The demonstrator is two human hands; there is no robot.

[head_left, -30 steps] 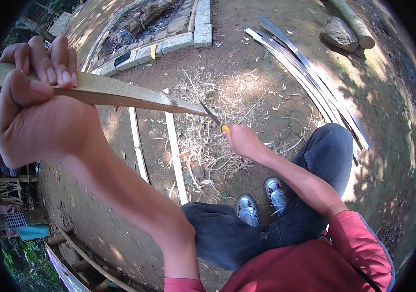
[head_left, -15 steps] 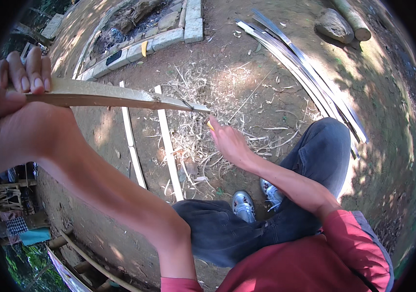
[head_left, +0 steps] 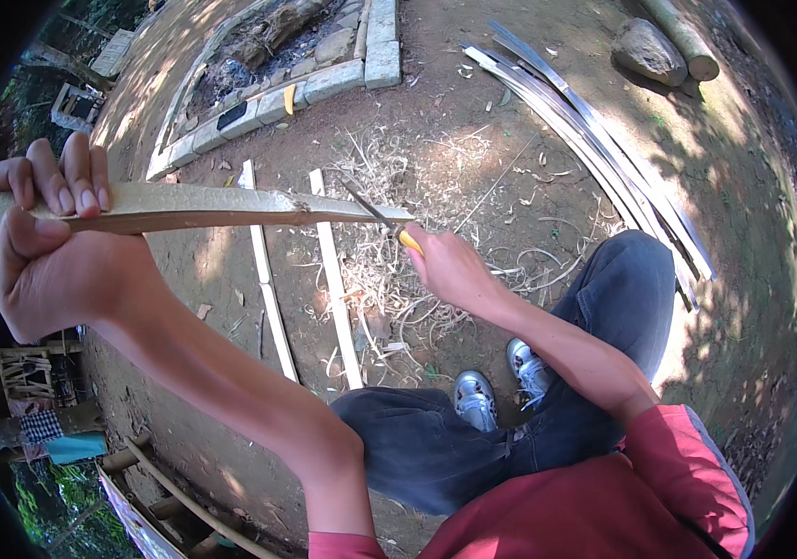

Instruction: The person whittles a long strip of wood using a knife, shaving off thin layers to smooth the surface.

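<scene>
Long pale split-bamboo slat (head_left: 184,207) held level at chest height, above bare brown dirt ground (head_left: 510,121). Left hand (head_left: 49,252) wrapped tight around thick end, fingers curled over top edge. Right hand (head_left: 454,270) clenched on yellow-handled knife (head_left: 384,222), blade laid against tapering tip. Likely light, stiff, slightly springy; edges probably sharp, so best gripped at broad end. Below: pale curled shavings (head_left: 389,279), two thin cut bamboo strips (head_left: 328,279), bundle of long grey strips (head_left: 594,130), stone-edged fire pit (head_left: 324,79). Nothing obstructing slat.

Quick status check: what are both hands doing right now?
Left hand grips bamboo strip. Right hand holds yellow-handled knife, blade on strip's end. Shavings on ground below.
</scene>
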